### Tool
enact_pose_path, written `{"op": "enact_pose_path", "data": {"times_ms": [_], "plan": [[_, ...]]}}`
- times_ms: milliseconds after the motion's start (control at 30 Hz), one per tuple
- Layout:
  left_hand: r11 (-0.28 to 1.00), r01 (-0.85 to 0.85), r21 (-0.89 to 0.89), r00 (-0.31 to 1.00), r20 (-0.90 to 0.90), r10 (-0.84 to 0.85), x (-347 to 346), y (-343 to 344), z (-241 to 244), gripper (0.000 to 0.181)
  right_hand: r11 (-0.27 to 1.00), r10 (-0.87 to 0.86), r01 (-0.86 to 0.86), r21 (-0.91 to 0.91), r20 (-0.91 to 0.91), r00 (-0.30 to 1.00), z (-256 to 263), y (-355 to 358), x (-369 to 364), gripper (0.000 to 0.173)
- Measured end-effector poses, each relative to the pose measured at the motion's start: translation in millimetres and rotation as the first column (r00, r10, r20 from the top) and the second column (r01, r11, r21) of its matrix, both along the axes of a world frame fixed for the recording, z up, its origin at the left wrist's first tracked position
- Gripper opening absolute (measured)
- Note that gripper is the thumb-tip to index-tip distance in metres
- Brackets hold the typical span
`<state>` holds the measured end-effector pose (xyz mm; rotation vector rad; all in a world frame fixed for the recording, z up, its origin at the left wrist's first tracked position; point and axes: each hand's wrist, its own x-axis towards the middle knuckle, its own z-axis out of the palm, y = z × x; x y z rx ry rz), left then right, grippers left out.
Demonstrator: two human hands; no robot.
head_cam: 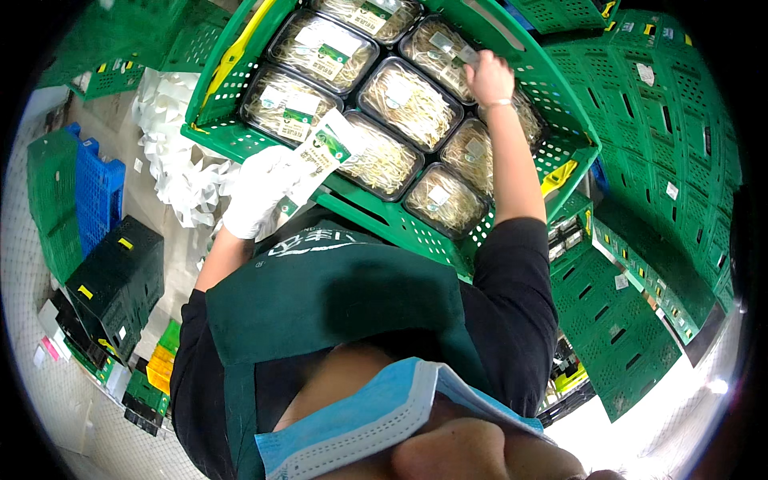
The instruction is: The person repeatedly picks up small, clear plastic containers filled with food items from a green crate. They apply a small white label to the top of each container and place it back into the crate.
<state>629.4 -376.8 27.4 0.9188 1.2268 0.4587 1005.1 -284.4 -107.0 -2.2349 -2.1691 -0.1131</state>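
My left hand (261, 189), in a white glove, holds a strip of printed paper labels (327, 147) with green and cream parts. The strip reaches over the near edge of a green plastic crate (372, 219). Inside, several black trays hold bean sprouts under clear film. My bare right hand (492, 78) is at the label of a far-right sprout tray (435, 51); whether its fingers grip or press that label is unclear. The left-hand tray (288, 105) and the one beyond it (324, 51) bear green labels. The middle tray (408, 105) and near tray (378, 159) show only small white stickers.
A heap of curled white paper strips (174, 144) lies on the floor left of the crate. Stacked green crates (660, 120) stand at the right. Farther left are a black crate (117, 288) and a blue plastic pallet (99, 186).
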Motion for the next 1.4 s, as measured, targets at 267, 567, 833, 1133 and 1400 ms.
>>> {"op": "enact_pose_path", "data": {"times_ms": [267, 567, 833, 1133, 1400], "plan": [[0.979, -0.205, -0.008, 0.959, 0.2, 0.202, 12.0, -18.1, 3.8, 0.031, 0.872, -0.471, 0.004, -0.489, -0.838, 0.276, -3.6, -33.5, -63.9, 0.068], [0.974, -0.03, 0.227, 0.98, 0.2, -0.017, 41.7, -16.1, 14.3, 0.015, 0.939, -0.103, -0.315, -0.14, -0.986, 0.132, 121.0, -136.7, -168.9, 0.014], [0.995, 0.081, 0.05, 0.997, -0.021, -0.08, 11.7, -38.9, -6.6, 0.014, 0.986, -0.158, 0.061, -0.156, -0.743, 0.65, 45.7, -89.5, -70.8, 0.036], [0.987, 0.064, 0.145, 0.995, -0.079, -0.053, -37.7, -34.3, -4.3, 0.022, 0.989, -0.007, 0.024, 0.148, -0.111, 0.994, -26.8, -97.8, -93.3, 0.064], [0.998, -0.058, 0.007, 0.907, 0.417, 0.05, -22.6, -23.9, 7.7, 0.059, 0.999, 0.037, -0.032, 0.039, -0.128, 0.991, -18.5, -96.5, -64.4, 0.075]]}}
